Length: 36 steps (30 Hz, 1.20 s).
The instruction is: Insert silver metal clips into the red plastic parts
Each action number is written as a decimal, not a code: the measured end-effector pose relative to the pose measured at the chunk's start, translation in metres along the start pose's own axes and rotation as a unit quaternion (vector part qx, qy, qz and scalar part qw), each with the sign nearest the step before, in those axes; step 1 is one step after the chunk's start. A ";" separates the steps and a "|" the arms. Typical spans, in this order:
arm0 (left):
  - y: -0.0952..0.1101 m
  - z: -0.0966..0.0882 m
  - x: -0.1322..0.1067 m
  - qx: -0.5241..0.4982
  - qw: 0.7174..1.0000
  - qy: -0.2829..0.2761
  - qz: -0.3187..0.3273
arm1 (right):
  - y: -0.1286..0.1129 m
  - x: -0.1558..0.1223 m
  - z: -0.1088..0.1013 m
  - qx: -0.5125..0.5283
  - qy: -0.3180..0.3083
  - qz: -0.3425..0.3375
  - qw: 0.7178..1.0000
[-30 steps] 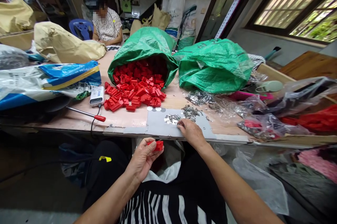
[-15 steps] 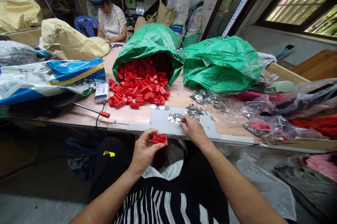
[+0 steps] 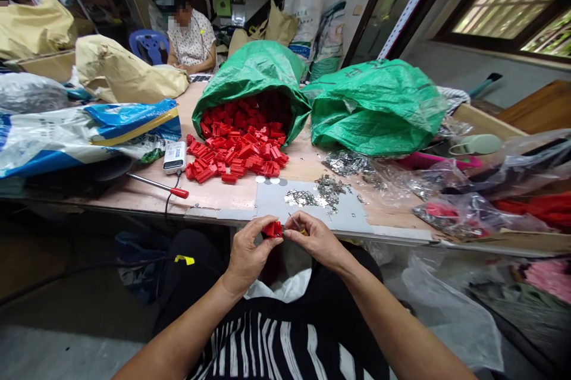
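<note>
My left hand (image 3: 250, 252) is closed round a red plastic housing (image 3: 272, 229), holding it just off the table's front edge with one end turned to the right. Close beside that end, my right hand (image 3: 314, 240) pinches what looks like a small metal piece (image 3: 285, 232) against or near the housing; the fingertips partly hide it. A thin metal shaft (image 3: 293, 220) with a bit of yellow sticks out among the right fingers, its full shape hidden. Beyond both hands, small flat metal pieces (image 3: 330, 188) lie scattered on a grey sheet (image 3: 270, 204).
Red housings (image 3: 232, 154) spill from a green sack (image 3: 254, 65); another green sack (image 3: 379, 106) lies to its right. A red-handled metal rod (image 3: 158, 185) and a white corded device (image 3: 174, 157) are at left. Clear plastic bags (image 3: 482, 213) crowd the right. A person (image 3: 191, 41) sits across the table.
My right hand has left the metal pieces and come back to the red housing. My left hand has turned the housing and moved it slightly up and right.
</note>
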<state>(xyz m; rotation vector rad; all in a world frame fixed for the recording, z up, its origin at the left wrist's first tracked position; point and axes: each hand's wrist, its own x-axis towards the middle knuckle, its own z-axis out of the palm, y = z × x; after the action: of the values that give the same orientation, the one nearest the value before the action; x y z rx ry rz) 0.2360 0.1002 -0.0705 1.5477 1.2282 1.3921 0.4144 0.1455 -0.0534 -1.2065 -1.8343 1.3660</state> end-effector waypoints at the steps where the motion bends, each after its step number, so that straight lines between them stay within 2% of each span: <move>1: 0.001 0.001 0.000 -0.007 1.000 -0.006 0.004 | 0.001 -0.001 0.002 0.004 0.004 0.001 1.000; 7: 0.006 0.005 -0.002 -0.038 0.998 -0.041 0.031 | 0.004 -0.004 0.008 0.012 0.026 0.004 1.000; 10: 0.006 0.006 -0.003 -0.100 0.993 -0.040 -0.042 | 0.003 -0.006 0.009 0.063 0.016 0.020 0.998; 14: 0.005 0.006 -0.001 -0.196 0.969 -0.032 -0.148 | -0.001 -0.010 0.006 0.110 0.003 0.043 0.993; 22: 0.003 0.010 0.000 -0.319 0.927 -0.028 -0.194 | 0.000 -0.023 0.002 0.095 0.003 0.023 0.995; 26: -0.003 0.008 0.006 -0.274 0.947 -0.034 -0.165 | 0.005 -0.025 -0.001 -0.007 0.016 -0.010 1.000; 31: -0.020 0.004 0.019 -0.107 0.990 -0.052 -0.077 | 0.014 -0.018 -0.002 -0.140 0.063 -0.038 0.987; 36: -0.030 0.003 0.032 0.046 0.997 -0.063 -0.008 | 0.016 -0.009 0.001 -0.216 0.092 -0.047 0.971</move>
<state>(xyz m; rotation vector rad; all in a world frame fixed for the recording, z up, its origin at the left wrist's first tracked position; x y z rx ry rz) 0.2322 0.1401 -0.0889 1.6570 1.2404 1.2240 0.4233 0.1386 -0.0681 -1.3825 -2.0840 0.7903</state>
